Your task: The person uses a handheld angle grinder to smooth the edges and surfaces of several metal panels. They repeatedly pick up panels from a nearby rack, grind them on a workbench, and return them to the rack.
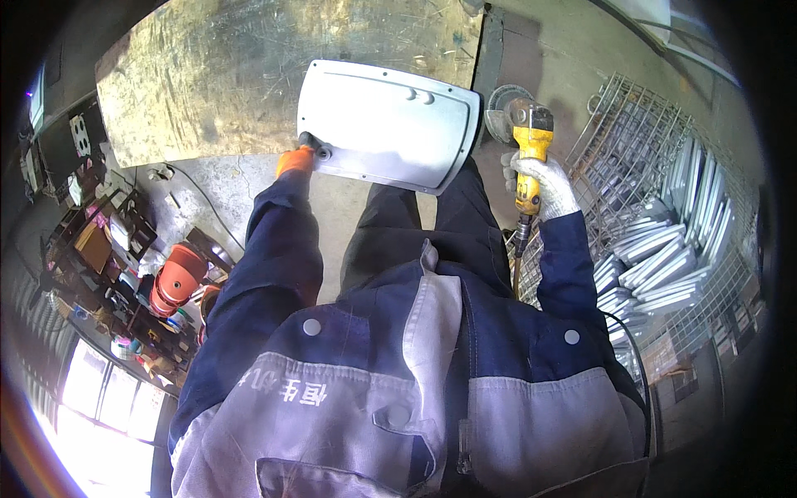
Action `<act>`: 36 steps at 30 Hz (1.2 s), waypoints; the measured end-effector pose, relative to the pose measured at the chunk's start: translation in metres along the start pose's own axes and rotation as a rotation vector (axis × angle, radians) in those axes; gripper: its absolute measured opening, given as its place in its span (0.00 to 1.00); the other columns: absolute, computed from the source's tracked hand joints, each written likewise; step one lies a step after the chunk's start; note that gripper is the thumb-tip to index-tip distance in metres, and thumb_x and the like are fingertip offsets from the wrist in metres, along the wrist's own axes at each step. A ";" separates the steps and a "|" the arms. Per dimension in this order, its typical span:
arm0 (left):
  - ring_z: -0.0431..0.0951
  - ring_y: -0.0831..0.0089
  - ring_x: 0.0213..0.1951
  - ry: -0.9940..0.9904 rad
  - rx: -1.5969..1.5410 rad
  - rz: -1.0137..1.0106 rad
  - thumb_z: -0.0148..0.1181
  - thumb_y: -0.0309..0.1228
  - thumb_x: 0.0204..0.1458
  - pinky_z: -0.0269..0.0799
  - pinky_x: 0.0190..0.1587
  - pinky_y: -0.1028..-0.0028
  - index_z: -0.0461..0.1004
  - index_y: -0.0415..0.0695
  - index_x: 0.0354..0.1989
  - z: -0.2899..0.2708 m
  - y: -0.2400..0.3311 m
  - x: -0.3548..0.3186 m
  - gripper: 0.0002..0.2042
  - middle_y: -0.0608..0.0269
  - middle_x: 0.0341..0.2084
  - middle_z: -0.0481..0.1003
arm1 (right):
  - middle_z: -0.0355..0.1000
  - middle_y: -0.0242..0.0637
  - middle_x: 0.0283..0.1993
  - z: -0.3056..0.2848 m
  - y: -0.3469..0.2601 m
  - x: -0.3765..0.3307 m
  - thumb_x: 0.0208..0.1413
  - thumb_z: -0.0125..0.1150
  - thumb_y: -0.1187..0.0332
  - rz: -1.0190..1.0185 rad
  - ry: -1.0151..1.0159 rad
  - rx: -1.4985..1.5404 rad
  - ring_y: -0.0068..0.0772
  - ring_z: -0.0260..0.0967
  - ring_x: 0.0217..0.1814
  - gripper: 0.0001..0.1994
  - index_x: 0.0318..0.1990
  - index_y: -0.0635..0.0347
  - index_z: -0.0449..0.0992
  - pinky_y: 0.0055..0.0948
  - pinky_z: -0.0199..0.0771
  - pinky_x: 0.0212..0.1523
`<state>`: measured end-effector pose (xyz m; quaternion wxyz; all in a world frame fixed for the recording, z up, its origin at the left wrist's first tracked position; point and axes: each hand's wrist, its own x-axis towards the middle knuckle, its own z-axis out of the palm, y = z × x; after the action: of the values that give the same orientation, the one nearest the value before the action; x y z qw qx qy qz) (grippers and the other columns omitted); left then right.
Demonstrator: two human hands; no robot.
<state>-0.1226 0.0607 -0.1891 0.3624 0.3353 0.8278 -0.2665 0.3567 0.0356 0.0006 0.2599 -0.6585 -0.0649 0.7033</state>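
Left hand (299, 159): partly hidden at the near-left corner of the pale panel (386, 124); how far its fingers reach underneath cannot be told. Panel: middle washed out by glare, surface detail lost there; its underside is hidden. Right hand (548, 184): part of the fingers hidden behind the yellow grinder (532, 145). Disc (500, 114): partly covered by the grinder's head. Worktable (191, 83): cut off by the upper edge, partly covered by the panel. Jacket (540, 423): cut off below. Window (108, 394): overexposed. Clutter (108, 241) at left: small pieces unidentifiable.
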 end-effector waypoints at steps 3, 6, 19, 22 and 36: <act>0.74 0.60 0.48 -0.245 -0.268 -0.156 0.41 0.62 0.53 0.68 0.48 0.63 0.74 0.41 0.47 0.001 -0.021 -0.002 0.34 0.50 0.42 0.75 | 0.75 0.40 0.34 -0.004 0.003 -0.002 0.46 0.64 0.67 0.015 -0.010 0.011 0.27 0.73 0.31 0.15 0.41 0.66 0.74 0.26 0.76 0.31; 0.75 0.64 0.42 -0.372 -0.610 -0.089 0.53 0.61 0.50 0.72 0.41 0.59 0.74 0.48 0.46 -0.012 -0.038 -0.008 0.29 0.58 0.41 0.74 | 0.74 0.38 0.33 -0.007 0.007 0.000 0.47 0.64 0.66 0.018 -0.021 0.017 0.26 0.72 0.30 0.15 0.40 0.66 0.74 0.25 0.75 0.31; 0.69 0.76 0.18 -0.264 -1.057 0.092 0.57 0.39 0.54 0.62 0.17 0.75 0.73 0.45 0.43 0.081 -0.105 0.007 0.13 0.66 0.24 0.74 | 0.69 0.32 0.22 0.025 -0.039 0.048 0.44 0.67 0.66 0.108 -0.088 -0.384 0.23 0.65 0.17 0.12 0.33 0.63 0.73 0.22 0.65 0.19; 0.71 0.76 0.20 -0.254 -1.092 -0.003 0.57 0.41 0.54 0.64 0.20 0.76 0.73 0.46 0.43 0.092 -0.102 -0.013 0.14 0.67 0.24 0.75 | 0.69 0.32 0.22 0.031 -0.049 0.055 0.44 0.67 0.66 0.184 -0.178 -0.469 0.23 0.65 0.17 0.13 0.35 0.63 0.73 0.22 0.65 0.18; 0.75 0.73 0.26 -0.262 -1.327 0.024 0.64 0.31 0.49 0.72 0.27 0.74 0.71 0.42 0.43 0.106 -0.095 -0.013 0.14 0.63 0.27 0.76 | 0.69 0.31 0.22 0.078 -0.048 0.097 0.44 0.68 0.63 0.255 -0.288 -0.611 0.21 0.65 0.17 0.15 0.36 0.62 0.74 0.21 0.65 0.19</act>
<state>-0.1428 -0.0769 -0.2228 0.5919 0.0159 0.7614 0.2639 0.2955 0.1399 -0.0559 -0.0506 -0.6027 -0.2252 0.7639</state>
